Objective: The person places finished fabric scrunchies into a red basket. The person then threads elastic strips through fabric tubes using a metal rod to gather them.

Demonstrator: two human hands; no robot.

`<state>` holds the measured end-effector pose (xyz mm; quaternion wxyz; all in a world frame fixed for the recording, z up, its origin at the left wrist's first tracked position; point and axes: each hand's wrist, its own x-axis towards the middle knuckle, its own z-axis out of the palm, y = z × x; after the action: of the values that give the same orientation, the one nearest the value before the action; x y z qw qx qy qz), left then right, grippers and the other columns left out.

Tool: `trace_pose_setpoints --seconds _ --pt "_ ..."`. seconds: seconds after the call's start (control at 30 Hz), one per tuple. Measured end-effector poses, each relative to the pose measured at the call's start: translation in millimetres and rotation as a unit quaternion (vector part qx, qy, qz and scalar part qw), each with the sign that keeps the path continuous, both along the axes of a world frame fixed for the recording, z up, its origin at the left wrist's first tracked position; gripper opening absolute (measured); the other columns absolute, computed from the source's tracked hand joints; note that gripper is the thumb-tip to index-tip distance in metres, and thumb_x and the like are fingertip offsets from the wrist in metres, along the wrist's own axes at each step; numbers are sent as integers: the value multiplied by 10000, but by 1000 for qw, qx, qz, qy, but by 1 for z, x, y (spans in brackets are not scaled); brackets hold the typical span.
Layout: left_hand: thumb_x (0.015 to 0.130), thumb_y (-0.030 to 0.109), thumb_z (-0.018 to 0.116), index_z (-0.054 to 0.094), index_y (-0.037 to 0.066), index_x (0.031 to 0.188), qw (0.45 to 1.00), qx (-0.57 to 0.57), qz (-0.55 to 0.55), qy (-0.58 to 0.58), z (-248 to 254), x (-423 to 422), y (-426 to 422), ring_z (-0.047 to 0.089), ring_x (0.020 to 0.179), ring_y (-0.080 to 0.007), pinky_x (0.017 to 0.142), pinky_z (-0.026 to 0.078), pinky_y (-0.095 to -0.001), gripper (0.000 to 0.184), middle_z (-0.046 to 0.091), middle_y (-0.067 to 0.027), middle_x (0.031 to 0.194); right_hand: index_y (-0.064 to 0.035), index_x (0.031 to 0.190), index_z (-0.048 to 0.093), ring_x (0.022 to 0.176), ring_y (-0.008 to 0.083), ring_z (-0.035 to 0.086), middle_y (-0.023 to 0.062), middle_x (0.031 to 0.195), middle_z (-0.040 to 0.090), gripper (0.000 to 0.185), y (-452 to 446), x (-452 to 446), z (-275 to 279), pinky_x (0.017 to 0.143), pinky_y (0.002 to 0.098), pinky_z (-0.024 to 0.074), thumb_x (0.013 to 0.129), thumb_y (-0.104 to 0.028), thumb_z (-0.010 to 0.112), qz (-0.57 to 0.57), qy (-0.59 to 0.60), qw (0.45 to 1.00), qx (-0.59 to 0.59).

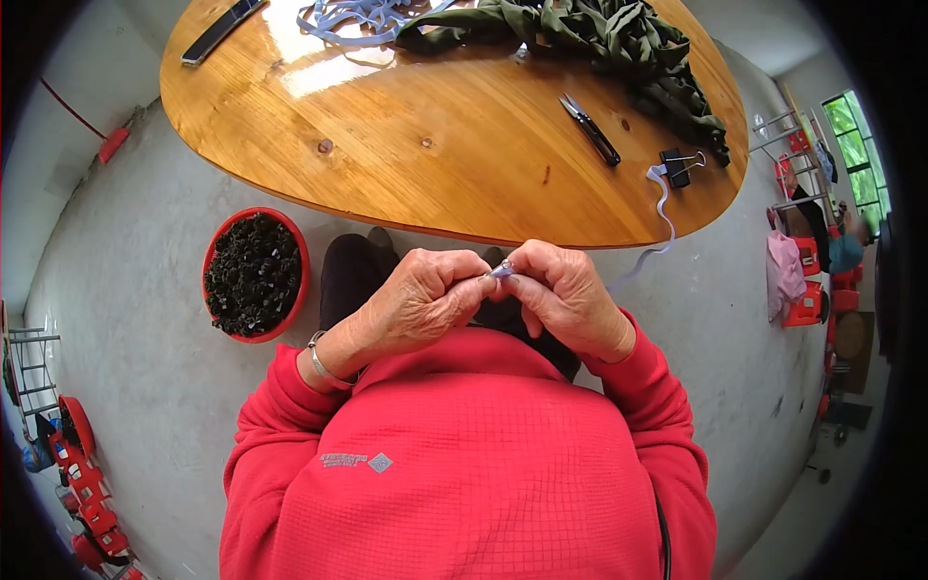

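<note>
Just off the table's near edge, my left hand [430,295] and my right hand [570,295] meet fingertip to fingertip. Both are closed in a pinch on a lavender ribbon [664,215], whose small folded end shows between the thumbs. From my right hand the ribbon runs up over the table edge to a black binder clip [678,170], which lies on the wood near the ribbon's other visible end. Black thread snips [592,130] rest to the clip's left, blades pointing away from me. Fingers hide the detail of the pinched end.
The oval wooden table [387,164] bears a dark green cloth heap [619,39], tangled pale blue ribbons [353,19] and a dark strap-like object [222,31]. On the floor at left stands a red basin [307,275] of dark pieces. A pink cloth [785,275] hangs at right.
</note>
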<state>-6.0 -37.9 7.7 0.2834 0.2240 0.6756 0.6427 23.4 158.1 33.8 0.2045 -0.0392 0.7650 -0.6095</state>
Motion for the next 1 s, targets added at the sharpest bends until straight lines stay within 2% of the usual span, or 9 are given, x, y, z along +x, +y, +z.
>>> trace_pose_setpoints --seconds 0.03,0.23,0.3,0.4,0.5,0.6,0.73,0.87,1.0 --pt "917 127 557 612 -6 854 1000 2 6 20 -2 0 0 412 522 -26 457 347 -212 158 470 38 574 -6 855 599 566 55 522 44 665 588 48 0 0 1 495 236 422 859 0 551 -8 -42 999 -11" --pt "913 128 560 620 -9 863 999 15 -16 45 -14 0 0 431 524 -31 462 358 -207 157 496 23 561 6 841 586 566 168 553 107 667 582 49 6 -3 -12 535 287 436 858 -27 553 76 221 968 89" --pt "915 127 556 625 -8 868 999 19 -40 3 -13 -3 -3 433 506 -37 449 356 -205 158 504 14 557 10 843 586 572 202 557 119 673 580 47 9 -6 -13 548 294 440 851 -28 558 113 199 971 66" --pt "915 125 554 634 3 882 981 23 -45 -188 7 1 -3 440 478 -46 415 342 -200 150 507 13 560 16 837 588 581 200 550 119 676 576 50 13 -9 -14 562 296 441 846 -21 556 147 181 972 39" --pt "919 117 539 634 -5 886 997 10 -38 -73 13 2 -3 399 432 -45 378 305 -198 159 487 16 555 27 825 586 594 172 531 115 676 569 54 15 -11 -11 576 292 439 840 -13 552 168 157 973 17" --pt "921 102 521 628 -27 886 965 70 -33 -252 21 2 -8 362 425 -34 371 272 -200 171 461 21 549 39 809 581 606 148 501 113 675 557 57 16 -13 -5 585 286 433 825 -11 558 184 121 976 -7" --pt "921 90 521 633 -46 892 954 44 -88 -285 27 2 -15 351 447 -29 390 255 -200 178 450 22 550 31 797 578 571 188 490 128 648 533 52 18 -10 -2 568 293 422 818 -15 564 225 103 969 -23" --pt "883 45 579 641 -29 951 981 9 -181 71 8 6 -23 565 527 -145 521 448 -234 118 614 -84 658 23 773 571 544 241 477 145 625 513 60 18 -8 3 549 308 412 814 -20 571 283 37 958 -21" --pt "835 22 610 614 -21 992 958 -42 -233 160 9 7 -32 619 583 -262 538 497 -291 163 642 -142 730 20 770 579 545 287 489 151 643 533 62 19 -4 -5 542 336 420 811 -25 584 283 67 956 -31"
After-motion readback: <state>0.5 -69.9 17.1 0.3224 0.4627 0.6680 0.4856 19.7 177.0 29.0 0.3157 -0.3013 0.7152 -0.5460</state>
